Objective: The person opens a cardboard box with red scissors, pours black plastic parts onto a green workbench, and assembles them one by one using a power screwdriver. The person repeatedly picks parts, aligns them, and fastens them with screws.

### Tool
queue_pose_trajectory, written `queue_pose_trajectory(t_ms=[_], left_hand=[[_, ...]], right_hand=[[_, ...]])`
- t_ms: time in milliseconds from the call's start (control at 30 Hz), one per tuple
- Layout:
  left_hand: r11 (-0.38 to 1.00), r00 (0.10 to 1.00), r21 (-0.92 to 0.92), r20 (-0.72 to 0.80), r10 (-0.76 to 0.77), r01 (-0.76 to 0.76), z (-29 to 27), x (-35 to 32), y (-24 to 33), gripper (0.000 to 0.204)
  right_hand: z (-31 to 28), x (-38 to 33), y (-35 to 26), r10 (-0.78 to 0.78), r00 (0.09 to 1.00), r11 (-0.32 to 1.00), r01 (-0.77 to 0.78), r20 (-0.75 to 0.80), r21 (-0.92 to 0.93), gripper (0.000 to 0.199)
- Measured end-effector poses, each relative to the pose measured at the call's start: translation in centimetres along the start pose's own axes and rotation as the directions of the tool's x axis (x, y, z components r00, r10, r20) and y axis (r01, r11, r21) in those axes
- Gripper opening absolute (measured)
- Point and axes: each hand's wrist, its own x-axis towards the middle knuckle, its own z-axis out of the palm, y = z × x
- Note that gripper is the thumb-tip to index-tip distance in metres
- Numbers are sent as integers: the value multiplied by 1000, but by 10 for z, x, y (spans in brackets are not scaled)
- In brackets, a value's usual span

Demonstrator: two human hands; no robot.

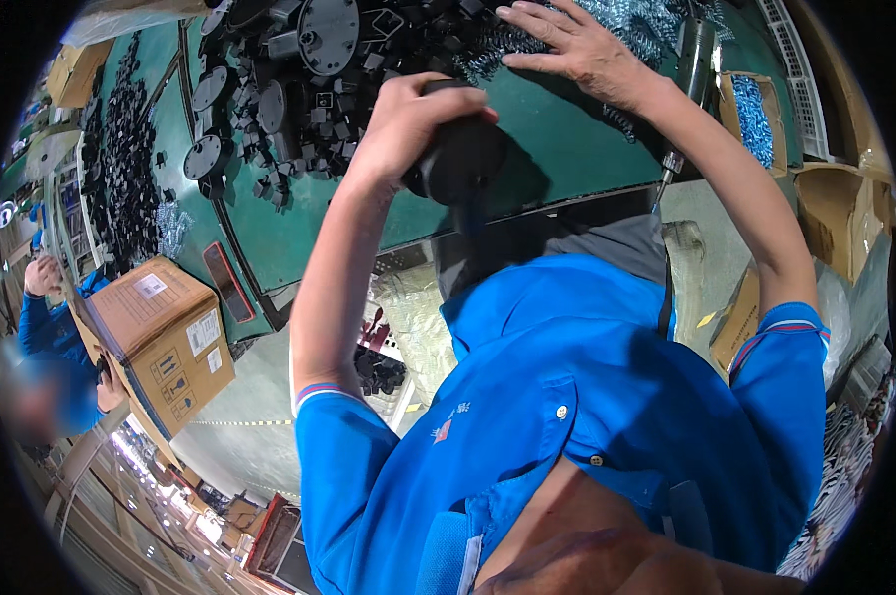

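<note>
My left hand (408, 124) is closed round a black round plastic part (463, 164), held at the near edge of the green table (369, 213). Its fingers wrap over the part's top, and its flat round face turns toward me. Farther right, my right hand (592, 59) is stretched out with its fingers apart and nothing in them. It is beside a heap of shiny bluish metal springs (656, 30). To the left of my left hand lie small black square plastic pieces (339, 124) and several black round-ended parts (329, 35).
A power screwdriver (696, 64) stands close to my right forearm, its bit (663, 183) pointing down. A small box (753, 119) of blue springs is at the right. On the left are a cardboard carton (161, 337), a red-edged phone-like object (228, 283) and another person's hand (42, 276).
</note>
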Motion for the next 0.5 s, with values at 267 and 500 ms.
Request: queue_pose_trajectory(t_ms=[267,500], left_hand=[[-9,829,985,148,540,-170,80,24,-32,32],[272,840,945,6,542,-182,100,5,-47,60]], right_hand=[[-32,-29,-68,674,729,645,-497,-124,581,16],[1,-33,-127,841,397,-156,-473,368,867,32]])
